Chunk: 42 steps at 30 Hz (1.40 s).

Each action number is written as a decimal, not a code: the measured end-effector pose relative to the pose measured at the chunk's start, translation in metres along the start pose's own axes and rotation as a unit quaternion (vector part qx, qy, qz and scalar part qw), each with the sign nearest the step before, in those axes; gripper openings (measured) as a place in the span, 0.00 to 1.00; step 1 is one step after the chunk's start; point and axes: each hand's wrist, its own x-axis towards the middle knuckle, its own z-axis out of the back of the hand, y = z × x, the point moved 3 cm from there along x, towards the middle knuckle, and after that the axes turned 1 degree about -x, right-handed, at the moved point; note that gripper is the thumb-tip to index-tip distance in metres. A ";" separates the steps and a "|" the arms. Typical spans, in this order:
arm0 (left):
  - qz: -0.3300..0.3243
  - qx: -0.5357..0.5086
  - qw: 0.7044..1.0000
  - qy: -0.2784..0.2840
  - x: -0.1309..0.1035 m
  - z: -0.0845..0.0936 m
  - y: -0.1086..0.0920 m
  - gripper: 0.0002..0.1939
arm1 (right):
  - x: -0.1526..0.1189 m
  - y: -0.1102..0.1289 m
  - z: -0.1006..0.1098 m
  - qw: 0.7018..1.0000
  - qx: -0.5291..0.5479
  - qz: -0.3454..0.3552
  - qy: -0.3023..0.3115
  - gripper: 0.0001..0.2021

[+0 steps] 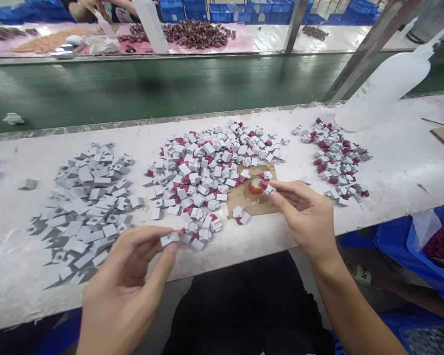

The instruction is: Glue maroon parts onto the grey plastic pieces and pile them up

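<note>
Between thumb and fingers, my left hand (pixel 133 281) pinches a small grey plastic block (pixel 169 239). My right hand (pixel 305 212) grips a small grey-and-maroon plastic piece (pixel 269 189) over a round red-rimmed cap (pixel 256 185). That cap rests on a wet-looking piece of brown cardboard (pixel 253 204). A pile of plain grey blocks (pixel 92 202) lies beyond and left of my left hand. In the middle spreads a heap of grey pieces with maroon parts (pixel 203 167). A few joined pieces (pixel 241 215) sit on the cardboard's near edge.
Another group of grey-and-maroon pieces (pixel 336 155) lies right, near a large white squeeze bottle (pixel 388 88). A green conveyor belt (pixel 133 91) runs behind the white table (pixel 222 246). Across it are a person's hands (pixel 92 5) and brown parts (pixel 196 34). Blue bins (pixel 388 236) stand lower right.
</note>
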 end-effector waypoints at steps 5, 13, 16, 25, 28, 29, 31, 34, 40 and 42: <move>0.028 -0.194 0.975 0.105 0.029 -0.049 -0.055 0.12 | 0.000 -0.001 0.003 0.985 0.151 -0.074 0.019 0.10; 0.053 -0.361 0.909 0.203 0.060 -0.113 -0.079 0.12 | -0.007 0.009 0.003 0.955 0.268 -0.106 0.073 0.10; 0.050 -0.373 0.898 0.228 0.058 -0.119 -0.080 0.09 | -0.008 0.006 0.004 0.953 0.274 -0.103 0.074 0.08; 0.030 -0.334 0.913 0.232 0.059 -0.121 -0.083 0.07 | -0.009 0.006 0.009 0.968 0.218 -0.085 0.089 0.08; 0.005 -0.298 0.924 0.241 0.058 -0.115 -0.087 0.06 | -0.010 0.014 0.010 0.970 0.207 -0.077 0.104 0.08; -0.004 -0.286 0.926 0.246 0.059 -0.112 -0.089 0.06 | -0.009 0.016 0.010 0.969 0.209 -0.074 0.109 0.08; -0.021 -0.257 0.930 0.262 0.062 -0.108 -0.095 0.06 | -0.007 0.018 0.010 0.967 0.212 -0.073 0.119 0.08; -0.066 -0.164 0.939 0.294 0.080 -0.107 -0.109 0.07 | 0.004 0.016 0.014 0.973 0.184 -0.061 0.128 0.08; -0.149 0.163 0.961 0.167 0.167 -0.123 -0.139 0.10 | 0.054 -0.007 0.071 0.976 -0.213 0.048 -0.024 0.16; -0.147 0.204 0.957 0.146 0.192 -0.135 -0.141 0.10 | 0.074 -0.015 0.091 0.937 -0.336 0.066 -0.070 0.17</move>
